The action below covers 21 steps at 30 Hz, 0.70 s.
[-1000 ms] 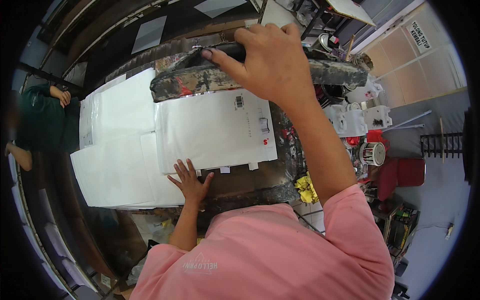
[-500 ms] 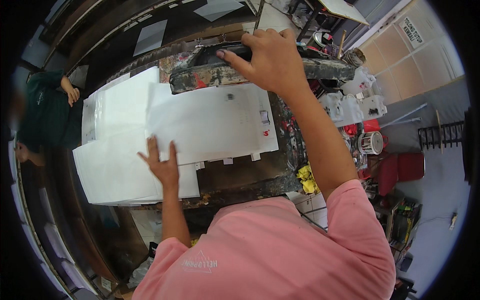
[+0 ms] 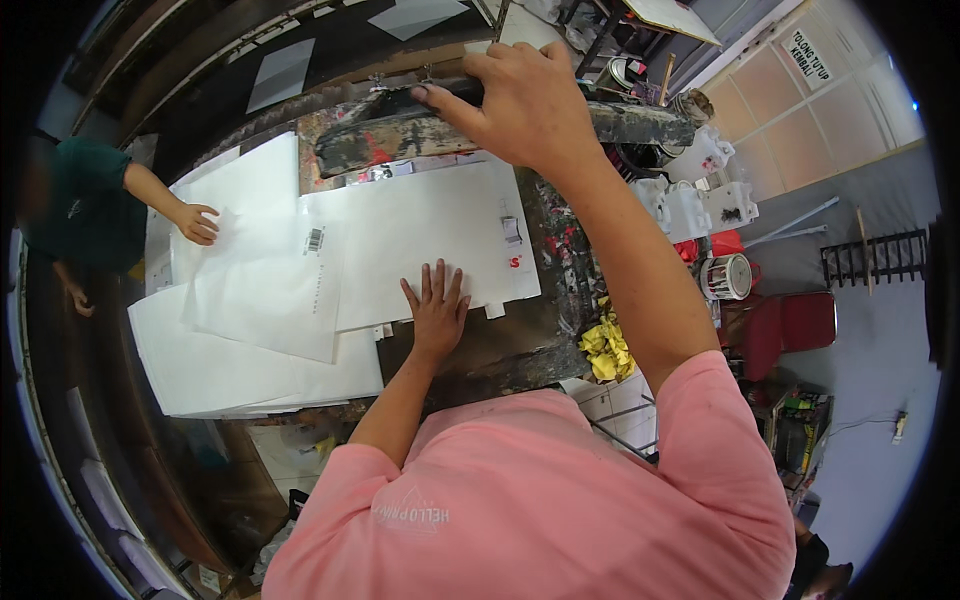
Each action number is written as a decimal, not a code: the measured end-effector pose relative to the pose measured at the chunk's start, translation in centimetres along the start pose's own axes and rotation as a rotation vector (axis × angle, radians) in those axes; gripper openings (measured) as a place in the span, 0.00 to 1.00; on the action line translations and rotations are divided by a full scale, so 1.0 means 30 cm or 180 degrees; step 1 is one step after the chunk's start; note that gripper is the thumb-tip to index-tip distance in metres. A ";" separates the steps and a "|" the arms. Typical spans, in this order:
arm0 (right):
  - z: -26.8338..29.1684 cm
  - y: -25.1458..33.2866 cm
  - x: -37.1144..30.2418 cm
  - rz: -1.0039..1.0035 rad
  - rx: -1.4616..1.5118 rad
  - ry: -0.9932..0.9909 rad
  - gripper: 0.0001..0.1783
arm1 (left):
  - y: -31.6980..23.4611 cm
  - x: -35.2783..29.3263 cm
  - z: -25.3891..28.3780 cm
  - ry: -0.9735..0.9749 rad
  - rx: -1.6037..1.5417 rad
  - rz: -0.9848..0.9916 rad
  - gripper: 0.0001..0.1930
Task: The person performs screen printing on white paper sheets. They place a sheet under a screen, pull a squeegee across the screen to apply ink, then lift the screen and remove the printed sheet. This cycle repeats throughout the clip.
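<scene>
My right hand [image 3: 530, 110] grips the top edge of a raised, ink-stained wooden screen-printing frame [image 3: 400, 140], its thumb along the dark edge and its other fingertips hidden behind. Below the frame, a white sheet [image 3: 420, 220] lies flat on the dark worktable. My left hand [image 3: 435, 318] rests near that sheet's front edge, fingers spread, holding nothing. To its left, a thin white printed sheet [image 3: 270, 290] with a small dark mark lies askew over the white sheet stack [image 3: 160, 350]. A co-worker's hand [image 3: 196, 224] reaches to that printed sheet's far left corner.
The co-worker in a dark green shirt [image 3: 85, 210] stands at the left. Several white plastic jugs [image 3: 688, 212] and a paint bucket [image 3: 727, 276] stand at the right. Crumpled yellow material [image 3: 606, 345] is by the table's right corner. Dark racks [image 3: 300, 70] with sheets stand behind.
The printed sheet has moved left off the white sheet onto the stack. My left hand has shifted right. The co-worker's arm has reached in. My right hand still holds up the frame.
</scene>
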State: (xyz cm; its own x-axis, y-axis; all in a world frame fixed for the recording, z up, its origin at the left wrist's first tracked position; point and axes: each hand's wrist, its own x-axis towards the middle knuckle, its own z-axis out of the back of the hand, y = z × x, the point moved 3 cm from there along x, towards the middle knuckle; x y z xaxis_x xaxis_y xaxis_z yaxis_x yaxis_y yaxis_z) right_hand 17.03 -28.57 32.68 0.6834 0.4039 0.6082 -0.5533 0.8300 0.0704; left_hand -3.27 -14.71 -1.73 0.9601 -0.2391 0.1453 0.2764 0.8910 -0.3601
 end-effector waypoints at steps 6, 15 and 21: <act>0.002 -0.003 0.031 -0.0033 0.0161 -0.0050 0.37 | -0.008 0.012 -0.088 0.0244 0.0053 0.0140 0.31; 0.004 -0.013 0.059 -0.0044 0.0123 -0.0001 0.37 | -0.049 0.020 -0.069 0.0393 0.0069 0.0189 0.32; 0.007 -0.002 0.041 -0.0015 0.0117 0.0027 0.37 | -0.050 0.029 -0.038 0.0204 0.0024 0.0211 0.33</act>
State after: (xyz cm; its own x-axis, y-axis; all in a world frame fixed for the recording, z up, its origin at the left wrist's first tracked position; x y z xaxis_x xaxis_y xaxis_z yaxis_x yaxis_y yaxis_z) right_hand 17.79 -28.20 33.60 0.6900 0.4034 0.6010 -0.5670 0.8174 0.1023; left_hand -2.80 -16.71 -2.12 0.9771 -0.2035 0.0620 0.2121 0.9085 -0.3600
